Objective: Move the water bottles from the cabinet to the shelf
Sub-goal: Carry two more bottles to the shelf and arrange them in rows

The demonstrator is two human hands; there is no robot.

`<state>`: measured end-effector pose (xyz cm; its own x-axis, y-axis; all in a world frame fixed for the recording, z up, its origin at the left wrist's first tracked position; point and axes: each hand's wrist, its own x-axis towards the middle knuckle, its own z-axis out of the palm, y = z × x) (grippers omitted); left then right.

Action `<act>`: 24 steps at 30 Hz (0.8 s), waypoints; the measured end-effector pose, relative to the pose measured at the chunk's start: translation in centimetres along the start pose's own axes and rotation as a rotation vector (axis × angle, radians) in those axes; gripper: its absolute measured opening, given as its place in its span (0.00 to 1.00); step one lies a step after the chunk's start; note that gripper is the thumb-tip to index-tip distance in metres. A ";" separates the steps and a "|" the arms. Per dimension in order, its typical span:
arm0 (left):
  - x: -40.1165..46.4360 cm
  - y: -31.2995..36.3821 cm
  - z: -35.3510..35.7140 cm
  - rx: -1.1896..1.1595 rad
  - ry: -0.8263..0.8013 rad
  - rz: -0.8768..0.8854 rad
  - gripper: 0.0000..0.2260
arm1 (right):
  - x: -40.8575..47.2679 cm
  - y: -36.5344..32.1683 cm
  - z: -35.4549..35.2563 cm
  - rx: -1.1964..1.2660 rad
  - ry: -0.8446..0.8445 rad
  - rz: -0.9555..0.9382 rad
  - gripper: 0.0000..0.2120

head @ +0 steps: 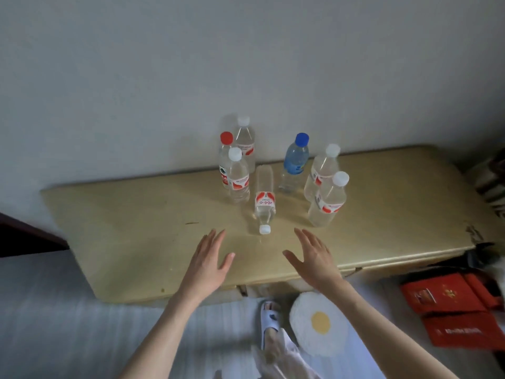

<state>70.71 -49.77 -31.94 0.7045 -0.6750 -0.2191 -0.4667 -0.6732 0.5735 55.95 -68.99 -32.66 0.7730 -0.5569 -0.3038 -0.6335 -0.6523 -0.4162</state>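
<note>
Both hands empty, fingers spread: left hand [209,259], right hand [314,258]. Fallen bottle [264,199] lies on the tabletop [123,228] between them, just beyond the fingertips, cap nearest, long axis running near-far. Six other bottles stand farther back. Either hand about equally close.

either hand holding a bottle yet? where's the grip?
Nothing held. Left hand and right hand hover open, short of the lying bottle.
</note>
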 end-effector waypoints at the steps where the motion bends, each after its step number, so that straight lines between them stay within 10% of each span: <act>1: 1.3 0.3 0.3 -0.024 -0.012 -0.020 0.27 | 1.4 0.0 0.2 0.016 -0.025 0.005 0.35; 24: 20.3 1.5 -0.8 -0.530 0.201 -0.152 0.32 | 15.2 -2.9 7.0 0.798 -0.113 0.579 0.31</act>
<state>84.68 -64.26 -34.90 0.8545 -0.4771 -0.2055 -0.0577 -0.4803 0.8752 69.80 -71.98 -42.06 0.3766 -0.6011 -0.7049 -0.7379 0.2653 -0.6205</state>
